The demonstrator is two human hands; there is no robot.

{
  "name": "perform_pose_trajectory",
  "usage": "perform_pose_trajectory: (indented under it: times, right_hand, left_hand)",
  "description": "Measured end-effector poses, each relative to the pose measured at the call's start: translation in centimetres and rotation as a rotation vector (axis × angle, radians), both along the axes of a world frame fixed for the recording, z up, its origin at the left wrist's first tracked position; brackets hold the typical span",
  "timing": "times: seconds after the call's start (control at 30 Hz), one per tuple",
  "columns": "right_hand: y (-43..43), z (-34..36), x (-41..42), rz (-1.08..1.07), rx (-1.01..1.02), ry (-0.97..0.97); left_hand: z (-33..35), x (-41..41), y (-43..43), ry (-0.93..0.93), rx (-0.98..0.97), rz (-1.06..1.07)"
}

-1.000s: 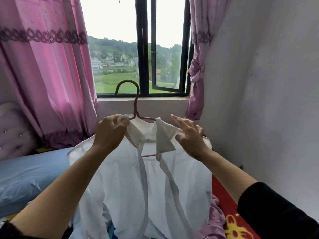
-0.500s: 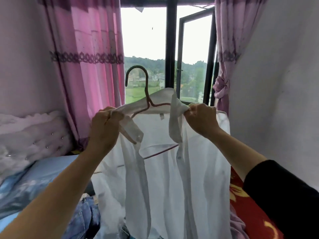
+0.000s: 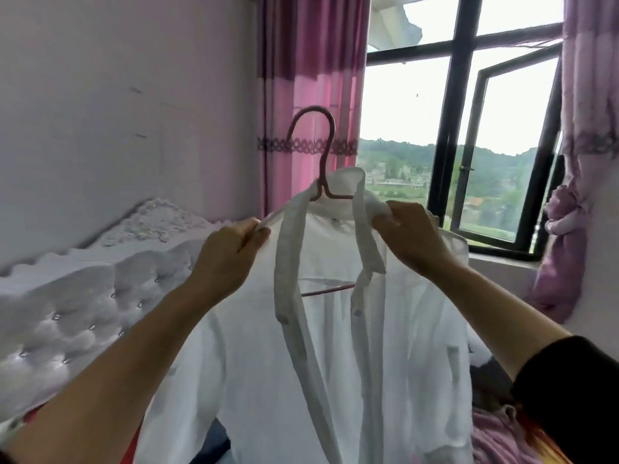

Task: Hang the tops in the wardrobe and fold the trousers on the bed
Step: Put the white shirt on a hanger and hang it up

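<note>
A white button-front shirt [image 3: 335,346] hangs open on a pink wire hanger [image 3: 320,155], whose hook sticks up above the collar. I hold it up in front of me at chest height. My left hand [image 3: 227,259] grips the shirt's left shoulder over the hanger arm. My right hand [image 3: 412,239] grips the right side of the collar and shoulder. The hanger's lower bar shows through the open front. No trousers can be made out, and the wardrobe is out of view.
A white tufted headboard [image 3: 83,296] stands at the left against a pale wall. Pink curtains [image 3: 311,78] flank an open dark-framed window [image 3: 469,145]. A pink garment [image 3: 502,437] lies on the bed at the lower right, beside a red patterned cover.
I have raised the shirt on its hanger and my view has swung left, toward the headboard. My right hand, open a second ago, now grips the collar; the left keeps its hold.
</note>
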State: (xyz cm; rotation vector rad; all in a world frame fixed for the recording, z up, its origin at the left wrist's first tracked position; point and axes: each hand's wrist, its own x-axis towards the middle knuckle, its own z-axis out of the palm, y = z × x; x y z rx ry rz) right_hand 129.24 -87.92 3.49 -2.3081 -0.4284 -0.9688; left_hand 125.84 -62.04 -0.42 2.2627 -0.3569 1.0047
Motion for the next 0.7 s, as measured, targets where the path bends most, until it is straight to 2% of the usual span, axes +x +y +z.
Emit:
perform_pose_trajectory:
  times: [0.1,0.23,0.43,0.7]
  right_hand:
    - [4.3,0.4,-3.2,0.243,-0.036,0.008]
    - [10.1,2.1,-7.5,0.615,0.087,0.033]
    - [19.5,2.0,-11.3,0.7,-0.255,-0.013]
    - [33.8,2.1,-17.1,0.895,-0.327,0.098]
  left_hand:
    - [0.6,-4.2,2.5,0.039,-0.004,0.033]
    - [1.5,-10.3,6.8,0.058,-0.014,0.087]
    - [0.9,-18.4,15.1,0.099,-0.039,0.219]
    - [-0.2,-30.8,28.7,0.182,-0.082,0.475]
